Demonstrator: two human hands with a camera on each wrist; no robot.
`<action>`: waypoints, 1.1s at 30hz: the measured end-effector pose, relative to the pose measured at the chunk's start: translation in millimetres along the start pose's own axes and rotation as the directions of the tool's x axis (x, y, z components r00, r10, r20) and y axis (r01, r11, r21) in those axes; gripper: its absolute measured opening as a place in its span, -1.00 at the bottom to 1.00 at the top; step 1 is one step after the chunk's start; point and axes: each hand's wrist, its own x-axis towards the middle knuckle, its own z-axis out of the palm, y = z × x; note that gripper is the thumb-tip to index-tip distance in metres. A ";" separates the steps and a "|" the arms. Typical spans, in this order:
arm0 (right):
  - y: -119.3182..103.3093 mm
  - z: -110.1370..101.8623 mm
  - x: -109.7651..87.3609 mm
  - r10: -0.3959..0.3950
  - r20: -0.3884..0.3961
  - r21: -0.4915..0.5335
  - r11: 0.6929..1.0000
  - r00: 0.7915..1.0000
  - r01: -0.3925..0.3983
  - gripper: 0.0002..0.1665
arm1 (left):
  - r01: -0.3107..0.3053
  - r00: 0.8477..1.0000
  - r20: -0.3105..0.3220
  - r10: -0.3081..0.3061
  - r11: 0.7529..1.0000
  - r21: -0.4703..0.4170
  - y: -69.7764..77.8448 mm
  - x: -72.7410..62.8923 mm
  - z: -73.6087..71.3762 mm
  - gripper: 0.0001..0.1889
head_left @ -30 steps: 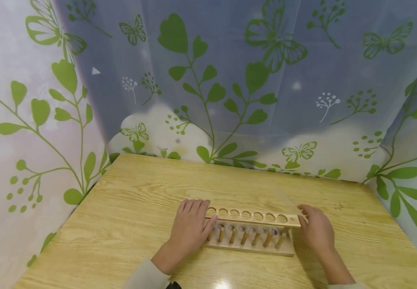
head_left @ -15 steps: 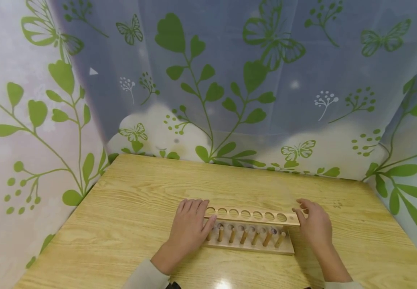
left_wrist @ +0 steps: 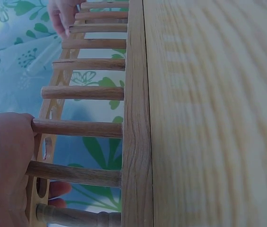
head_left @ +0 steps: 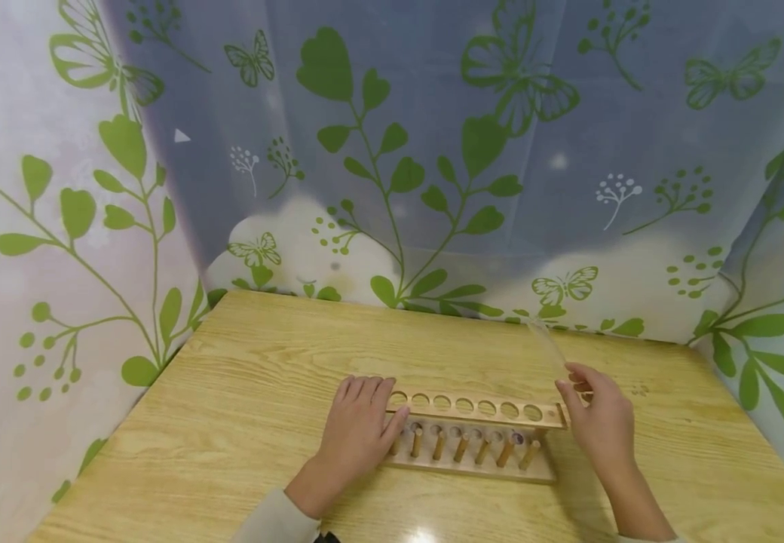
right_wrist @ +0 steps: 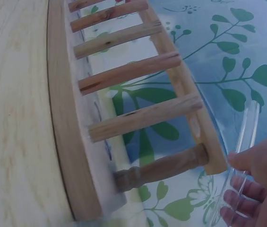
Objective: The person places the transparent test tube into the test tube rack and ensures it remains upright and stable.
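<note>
A wooden test tube rack stands on the table, with a row of round holes in its top bar and upright pegs below. My left hand grips the left end of the top bar, thumb in front and fingers behind. By the rack's right end, my right hand pinches a clear test tube between thumb and fingers. The tube slants up and away from the hand, off to the side of the bar. Part of the rack's left end is hidden behind the left hand.
The wood-grain table runs back to a hanging cloth printed with green leaves and butterflies. Similar cloth covers the left side. A bright light reflection lies near the table's front.
My right hand has shifted slightly up and right from the rack's end, and the tube in it now reaches farther back. The left hand keeps its grip on the rack.
</note>
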 end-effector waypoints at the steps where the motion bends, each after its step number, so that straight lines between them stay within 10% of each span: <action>1: -1.5 -0.6 0.3 -0.005 -0.017 0.006 1.000 1.000 0.005 -0.63 | 0.000 1.000 0.000 0.000 1.000 0.001 -0.1 -0.1 0.4 -0.48; 33: -13.8 -5.0 3.2 -0.116 -0.259 0.144 0.977 0.959 0.157 -0.66 | -0.026 0.999 -0.045 0.027 1.000 0.007 0.1 -0.2 -0.1 -0.50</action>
